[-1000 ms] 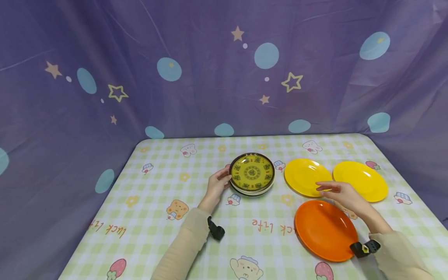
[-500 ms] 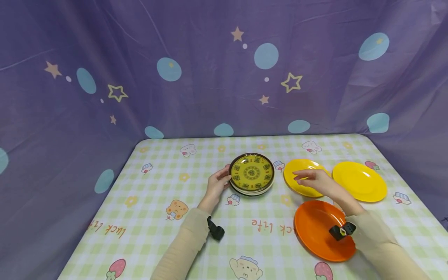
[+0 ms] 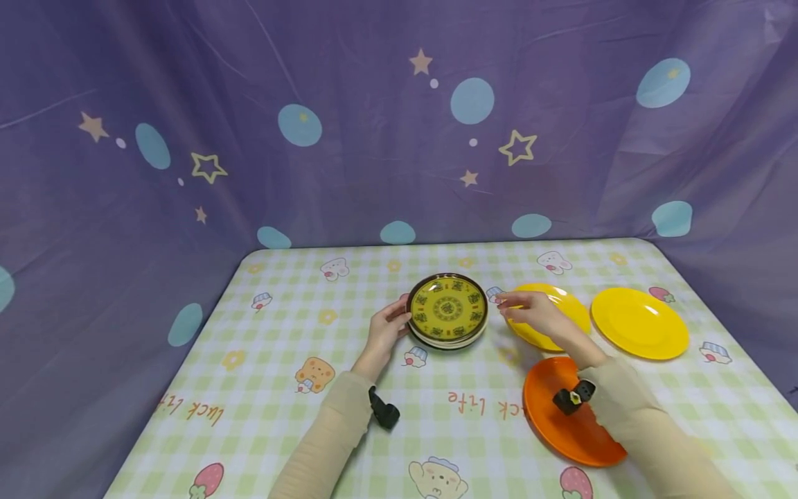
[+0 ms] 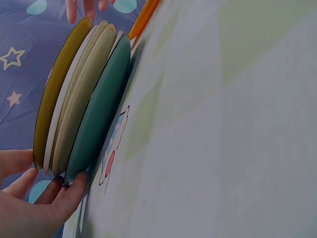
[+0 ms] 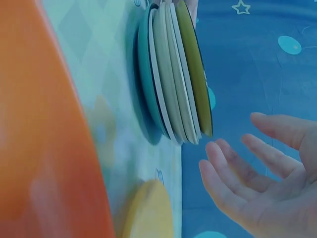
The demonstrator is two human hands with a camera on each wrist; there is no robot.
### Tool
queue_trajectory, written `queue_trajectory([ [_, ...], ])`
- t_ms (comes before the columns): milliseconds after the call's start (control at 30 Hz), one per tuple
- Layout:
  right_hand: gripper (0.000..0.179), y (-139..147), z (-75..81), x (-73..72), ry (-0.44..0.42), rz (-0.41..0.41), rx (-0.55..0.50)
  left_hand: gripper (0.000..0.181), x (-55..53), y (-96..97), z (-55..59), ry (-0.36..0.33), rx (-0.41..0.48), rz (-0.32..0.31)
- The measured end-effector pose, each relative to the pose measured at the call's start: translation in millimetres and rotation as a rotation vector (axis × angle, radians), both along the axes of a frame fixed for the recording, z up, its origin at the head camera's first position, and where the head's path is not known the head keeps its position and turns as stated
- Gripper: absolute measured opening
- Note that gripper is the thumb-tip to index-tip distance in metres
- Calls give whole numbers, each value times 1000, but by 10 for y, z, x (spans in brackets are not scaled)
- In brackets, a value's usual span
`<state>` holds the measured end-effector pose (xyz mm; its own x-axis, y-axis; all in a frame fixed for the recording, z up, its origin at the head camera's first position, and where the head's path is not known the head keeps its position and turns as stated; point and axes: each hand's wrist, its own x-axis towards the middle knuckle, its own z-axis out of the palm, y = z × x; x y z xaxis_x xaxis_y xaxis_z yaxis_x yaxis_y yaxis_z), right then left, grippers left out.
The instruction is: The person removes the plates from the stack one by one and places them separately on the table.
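A stack of several plates (image 3: 447, 310) stands at mid-table, a dark-rimmed, olive-yellow patterned plate on top. The left wrist view shows pale plates in the middle of the stack (image 4: 81, 99) and a teal one at the bottom. My left hand (image 3: 383, 334) holds the stack's left edge, its digits spread along the rims from the top plate to the teal one. Just right of the stack, my right hand (image 3: 536, 313) hovers above a yellow plate (image 3: 570, 303), partly hiding it. Its fingers (image 5: 218, 153) are spread, relaxed and apart from the stack.
A second yellow plate (image 3: 642, 324) lies farther right. Nearer me is an orange plate (image 3: 548, 416), partly covered by my right sleeve. The checkered tablecloth (image 3: 262, 430) covers the table, and a purple curtain (image 3: 374, 173) hangs behind it.
My right hand has moved left, from between the two yellow plates to beside the stack. My left hand and the plates stay where they were.
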<state>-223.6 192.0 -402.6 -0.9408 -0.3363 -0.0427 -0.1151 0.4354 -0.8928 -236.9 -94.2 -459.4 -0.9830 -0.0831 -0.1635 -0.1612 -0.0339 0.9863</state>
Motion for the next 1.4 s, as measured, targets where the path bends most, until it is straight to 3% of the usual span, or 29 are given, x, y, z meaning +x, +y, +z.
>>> queue_trajectory([
  [167,44,-116,-36,-41,-36,-56,-68,36,2,-4,1,-2,0,-2],
  [367,44,-217,-67,-89,-72,-139,-66,36,0,-3,-8,2,8,-6],
  [633,45,-281,-159,-153,-100,-182,-115,36,-2,-7,-13,5,13,-11],
  [1100,44,-373,-190,-177,-104,-273,-55,36,14,-2,10,-7,9,1],
  [1400,44,-427,-183,-207,-147,-320,-93,37,3,9,4,-12,12,9],
])
